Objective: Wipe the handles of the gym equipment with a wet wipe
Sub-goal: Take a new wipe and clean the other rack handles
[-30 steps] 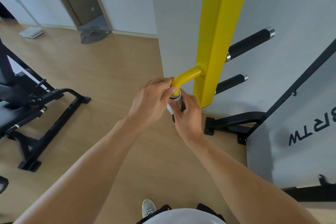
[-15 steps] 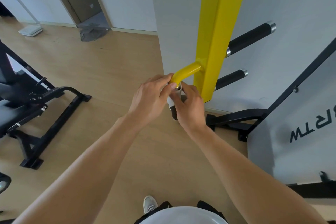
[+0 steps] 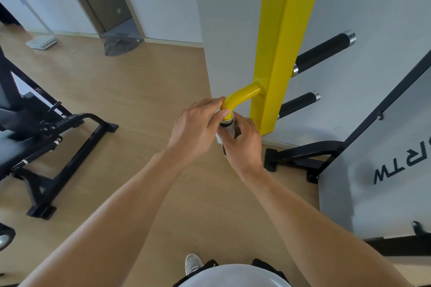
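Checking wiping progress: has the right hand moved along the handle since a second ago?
No. The right hand still grips the wipe around the handle just below the yellow bend, as before.

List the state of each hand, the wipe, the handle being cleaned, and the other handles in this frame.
left hand: curled over the bend of the yellow handle.
right hand: holds the wipe against the grip.
wet wipe: wrapped on the grip, mostly hidden by fingers.
yellow handle: fixed to the yellow post, its grip end covered.
two black handles: bare, untouched.
black bench: unused, on the floor.
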Motion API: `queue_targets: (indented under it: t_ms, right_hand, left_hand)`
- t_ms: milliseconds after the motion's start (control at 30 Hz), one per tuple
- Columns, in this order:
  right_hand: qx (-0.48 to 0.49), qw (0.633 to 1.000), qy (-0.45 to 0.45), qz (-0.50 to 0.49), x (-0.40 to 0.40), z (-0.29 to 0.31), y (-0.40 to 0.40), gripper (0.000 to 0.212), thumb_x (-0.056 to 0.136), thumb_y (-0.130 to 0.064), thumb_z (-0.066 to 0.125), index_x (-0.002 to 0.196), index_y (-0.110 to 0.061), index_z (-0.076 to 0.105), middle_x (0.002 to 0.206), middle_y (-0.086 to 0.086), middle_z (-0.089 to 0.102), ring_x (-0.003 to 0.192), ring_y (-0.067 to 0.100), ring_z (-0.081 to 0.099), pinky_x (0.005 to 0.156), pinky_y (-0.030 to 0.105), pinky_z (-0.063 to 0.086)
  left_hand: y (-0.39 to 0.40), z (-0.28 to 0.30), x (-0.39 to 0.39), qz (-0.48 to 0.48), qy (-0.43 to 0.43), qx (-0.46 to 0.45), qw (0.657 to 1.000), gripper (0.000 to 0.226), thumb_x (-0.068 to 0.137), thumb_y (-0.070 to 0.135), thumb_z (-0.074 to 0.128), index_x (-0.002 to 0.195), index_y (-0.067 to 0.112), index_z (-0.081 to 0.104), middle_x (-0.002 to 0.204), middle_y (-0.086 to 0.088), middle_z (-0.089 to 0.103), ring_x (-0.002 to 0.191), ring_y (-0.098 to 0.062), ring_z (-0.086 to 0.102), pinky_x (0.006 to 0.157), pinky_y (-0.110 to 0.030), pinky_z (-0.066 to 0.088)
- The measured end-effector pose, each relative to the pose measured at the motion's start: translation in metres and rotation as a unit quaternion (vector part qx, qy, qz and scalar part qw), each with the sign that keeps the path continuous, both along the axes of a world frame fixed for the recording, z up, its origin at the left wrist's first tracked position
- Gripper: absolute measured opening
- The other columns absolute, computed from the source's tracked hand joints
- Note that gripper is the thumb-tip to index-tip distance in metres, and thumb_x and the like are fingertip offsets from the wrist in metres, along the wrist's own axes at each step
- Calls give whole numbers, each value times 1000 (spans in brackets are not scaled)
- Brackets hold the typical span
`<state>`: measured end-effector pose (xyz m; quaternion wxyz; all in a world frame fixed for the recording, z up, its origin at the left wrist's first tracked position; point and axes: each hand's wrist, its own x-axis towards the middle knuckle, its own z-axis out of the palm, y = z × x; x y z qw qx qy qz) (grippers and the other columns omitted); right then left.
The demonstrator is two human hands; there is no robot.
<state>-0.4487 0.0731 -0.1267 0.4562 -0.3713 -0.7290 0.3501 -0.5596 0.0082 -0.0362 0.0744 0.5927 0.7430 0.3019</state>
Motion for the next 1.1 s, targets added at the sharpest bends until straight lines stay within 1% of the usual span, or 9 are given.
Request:
queue_targets:
  t_ms: [200,333,467,567,633,867,933,1000,1100]
  right_hand:
    - [-10,995,-100,0,7,-41,-4,28,90,-45,69,101,-19,65,84,-7,63,77,8,52,63,22,40]
    - [-189,953,-238,10,47,-82,-9,22,93,-43,67,82,-23,64,71,-10,64,69,12,61,54,22,41]
    - [-402,904,5,-148,80,-62,-3,18,88,-38,75,93,-20,73,87,-2,73,82,18,70,63,24,54]
    - [-451,824,212,-268,99,-6,12,10,91,-32,73,93,-24,68,96,2,70,91,19,66,86,40,57]
    - [-424,806,288,-296,108,36,25,10,92,-33,71,87,-26,66,91,0,66,84,17,61,81,36,54]
    - [-186,887,314,-282,109,138,68,18,94,-30,61,81,-21,70,73,-5,58,72,11,52,68,26,44]
    - [-54,937,212,-274,107,146,89,19,100,-31,56,96,-23,73,85,-10,62,82,6,55,75,23,48]
    - [114,970,-52,-207,106,140,111,30,103,-36,48,113,-24,73,111,-8,69,112,12,58,102,31,46]
    - [216,935,-276,-48,110,125,124,51,106,-45,28,130,-21,67,139,-2,62,144,22,41,123,47,23]
  left_hand:
    - [-6,-6,15,17,-6,47,999,24,106,32,44,122,28,61,90,17,55,89,-14,57,75,-39,50]
    - [-5,-8,14,-11,-50,80,995,28,106,33,45,130,28,60,108,18,62,106,-16,62,87,-39,53]
    - [5,5,17,-16,-102,106,989,57,100,49,48,151,24,42,149,7,49,137,-10,46,104,-16,38]
    - [22,22,31,-55,-142,148,977,69,96,48,57,154,21,33,155,6,42,142,-3,36,113,-18,30]
    - [38,31,41,-85,-152,172,970,74,96,47,60,156,20,26,157,4,39,145,-7,35,117,-26,31]
    - [83,49,72,-65,-192,217,955,95,84,57,68,157,27,16,158,5,37,141,-18,42,112,-45,44]
    - [87,47,76,-48,-187,218,957,96,83,63,66,156,32,12,158,7,36,139,-20,45,107,-50,48]
    - [90,46,79,-22,-163,221,961,97,82,67,63,156,34,10,155,6,40,134,-18,50,102,-45,52]
    - [92,46,83,26,-150,220,964,91,85,69,59,155,31,17,147,8,49,125,-6,52,92,-12,46]
